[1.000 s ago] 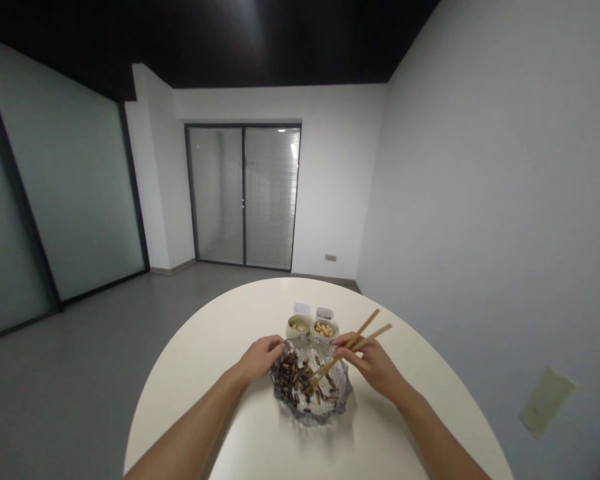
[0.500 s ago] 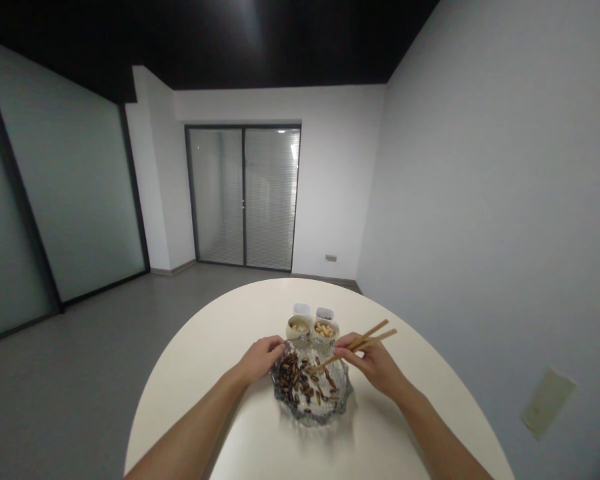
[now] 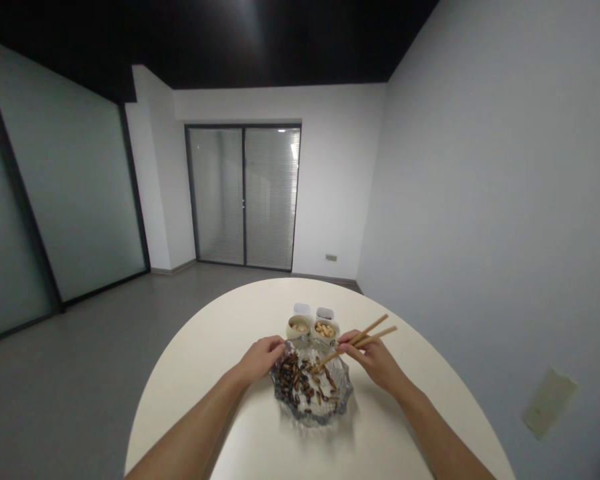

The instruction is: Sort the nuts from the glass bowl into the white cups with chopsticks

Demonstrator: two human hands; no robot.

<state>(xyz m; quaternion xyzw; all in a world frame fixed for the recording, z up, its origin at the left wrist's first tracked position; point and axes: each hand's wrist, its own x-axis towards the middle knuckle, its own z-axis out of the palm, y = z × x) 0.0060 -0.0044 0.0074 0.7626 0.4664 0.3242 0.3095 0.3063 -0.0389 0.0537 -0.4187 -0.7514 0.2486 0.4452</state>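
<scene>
A clear glass bowl with a scalloped rim stands on the round table. Inside lie many small dark-brown, elongated pieces that look like roasted insects, heaped mostly at the left. With fingers closed on the rim's upper left, my left hand grips the bowl. A pair of wooden chopsticks is held in my right hand, over the bowl's right rim. Their tips reach down among the pieces near the bowl's middle; whether they pinch one, I cannot tell.
Behind the bowl stand a cream cup with pale contents and another cup of peanut-like pieces. Two small white containers sit farther back. All rest on a round cream table; a white wall rises at the right.
My right hand and the chopsticks have shifted slightly to the right, the tips moving right and a little up within the bowl. My left hand stays on the rim.
</scene>
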